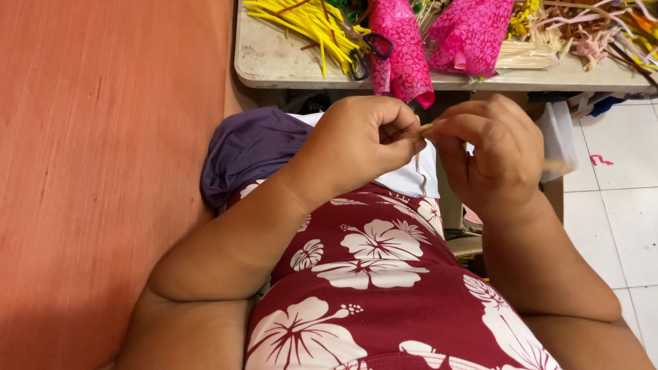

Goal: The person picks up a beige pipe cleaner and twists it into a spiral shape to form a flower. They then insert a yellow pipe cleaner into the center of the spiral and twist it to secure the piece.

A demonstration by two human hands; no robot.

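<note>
Both bare forearms rise from the bottom of the view, the left from about 7 o'clock and the right from about 5 o'clock, and bend inward so the hands meet just above centre. The left hand (360, 140) is curled into a loose fist, thumb pressed toward its forefinger at 3 o'clock. The right hand (490, 154) faces it, knuckles up, fingers folded, fingertips pinched toward 9 o'clock. The fingertips nearly touch.

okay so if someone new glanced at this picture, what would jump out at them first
Two hands meet mid-frame: the left hand and right hand pinch a thin stick between them. Above, on the table, lie bright pink patterned wraps beside yellow strips.
</note>
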